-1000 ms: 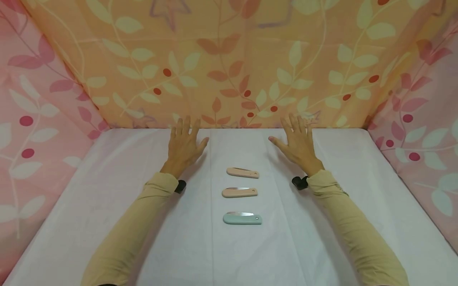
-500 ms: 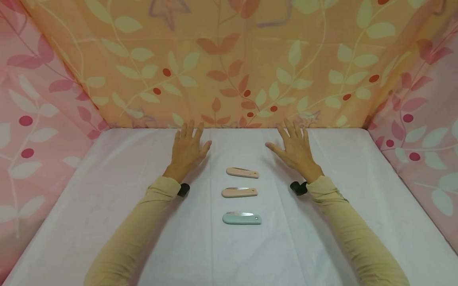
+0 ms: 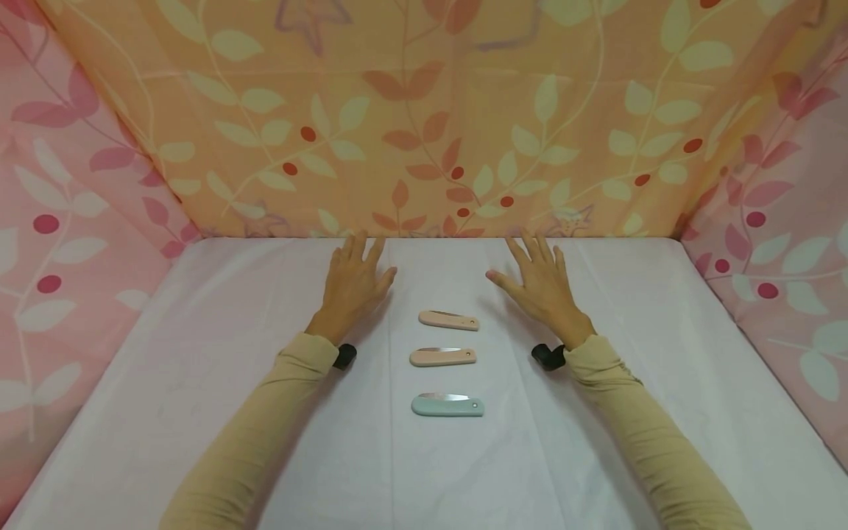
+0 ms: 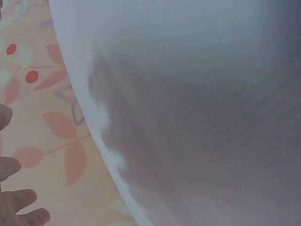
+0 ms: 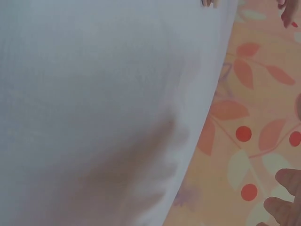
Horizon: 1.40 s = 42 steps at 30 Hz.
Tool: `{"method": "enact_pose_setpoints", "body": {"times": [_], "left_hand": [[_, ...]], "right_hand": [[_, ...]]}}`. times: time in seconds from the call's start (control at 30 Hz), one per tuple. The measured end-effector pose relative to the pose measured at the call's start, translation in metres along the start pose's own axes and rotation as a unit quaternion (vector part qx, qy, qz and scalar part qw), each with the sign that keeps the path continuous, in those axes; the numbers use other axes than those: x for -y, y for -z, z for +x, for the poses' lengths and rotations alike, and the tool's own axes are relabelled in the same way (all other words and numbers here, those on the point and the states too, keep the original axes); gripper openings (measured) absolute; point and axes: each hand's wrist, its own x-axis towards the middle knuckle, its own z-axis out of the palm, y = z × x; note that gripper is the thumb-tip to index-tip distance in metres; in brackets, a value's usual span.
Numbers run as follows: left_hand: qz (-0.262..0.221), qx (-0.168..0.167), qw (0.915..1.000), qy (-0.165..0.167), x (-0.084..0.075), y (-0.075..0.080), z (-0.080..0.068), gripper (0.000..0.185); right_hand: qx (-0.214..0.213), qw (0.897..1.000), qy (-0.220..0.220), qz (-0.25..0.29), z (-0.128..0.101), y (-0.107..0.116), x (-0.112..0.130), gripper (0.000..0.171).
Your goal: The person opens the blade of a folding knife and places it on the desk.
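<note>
Three folded pocket knives lie in a column on the white table (image 3: 199, 383): a peach knife (image 3: 448, 320) farthest, a second peach knife (image 3: 442, 357) in the middle, a mint-green knife (image 3: 447, 405) nearest. My left hand (image 3: 354, 283) hovers flat with straight fingers to the left of the far knife and holds nothing. My right hand (image 3: 539, 283) hovers the same way to its right, fingers spread, empty. The wrist views show only white cloth (image 4: 211, 117), fabric wall and fingertips (image 4: 21, 207).
An orange leaf-print fabric wall (image 3: 424, 118) closes the back of the table. Pink leaf-print fabric (image 3: 59, 221) stands on the left and pink fabric (image 3: 775, 221) on the right. Black wrist devices (image 3: 344, 356) sit at both cuffs.
Both hands have drawn slightly inward and toward me, closer to the far peach knife. The knives have not moved.
</note>
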Motion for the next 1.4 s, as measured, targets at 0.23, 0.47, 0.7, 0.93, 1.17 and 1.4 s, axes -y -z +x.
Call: {"method": "enact_pose_setpoints", "body": {"times": [0.23,0.47,0.7,0.93,1.17,1.4], "left_hand": [[-0.030,0.037,0.9989,0.002,-0.005,-0.001,-0.003,0.064],[-0.058,0.065,0.9961,-0.008,-0.008,-0.002,-0.006,0.066],[-0.081,0.038,0.9950,-0.044,-0.014,-0.002,-0.011,0.063],[-0.107,0.041,0.9915,-0.062,-0.019,-0.002,-0.016,0.061],[-0.119,0.069,0.9882,-0.067,-0.021,-0.002,-0.020,0.060],[-0.136,0.106,0.9832,-0.061,-0.026,-0.003,-0.023,0.060]], "right_hand": [[0.018,0.999,0.018,0.031,-0.004,0.000,0.004,0.081],[0.038,0.997,0.035,0.051,-0.007,0.001,0.009,0.079],[0.050,0.996,0.043,0.063,-0.011,0.000,0.011,0.078],[0.061,0.993,0.060,0.077,-0.017,-0.004,0.014,0.074],[0.086,0.988,0.055,0.112,-0.024,-0.003,0.021,0.072],[0.108,0.984,0.049,0.132,-0.031,-0.004,0.023,0.071]]}}
